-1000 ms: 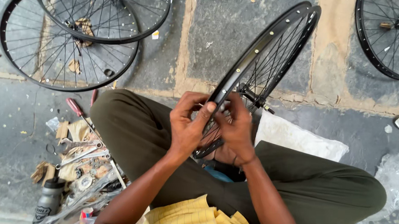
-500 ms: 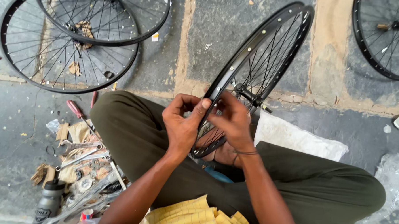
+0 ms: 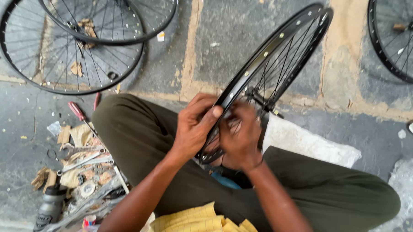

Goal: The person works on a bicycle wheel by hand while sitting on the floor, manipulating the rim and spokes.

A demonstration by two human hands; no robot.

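wheels: four black spoked bicycle wheels counted; one held wheel standing on edge over the lap, two overlapping wheels flat on the floor top left, one wheel top right, cut off by the frame edge
left hand: fingers clenched on the held wheel's rim at its lower end, thumb over the rim's near face
right hand: blurred, fingers curled among the spokes just behind the rim; cannot tell what, if anything, they pinch
where the wheel is: lower rim between both hands above the crossed legs, upper rim tilted away toward top right, hub and axle just right of the hands
legs: olive trousers, crossed; yellow checked shirt at bottom edge, cut off
white cloth: one, lying beside the right knee
tools pile: left of the left knee on the floor; one red-handled screwdriver, at least two spanners, cardboard scraps, small round parts hard to make out
bottle: one dark bottle, contents not visible, partly cut off
blue thing: under the wheel, mostly hidden
plastic sheet: clear, crumpled, lower right
floor: grey stone slabs with sandy joints
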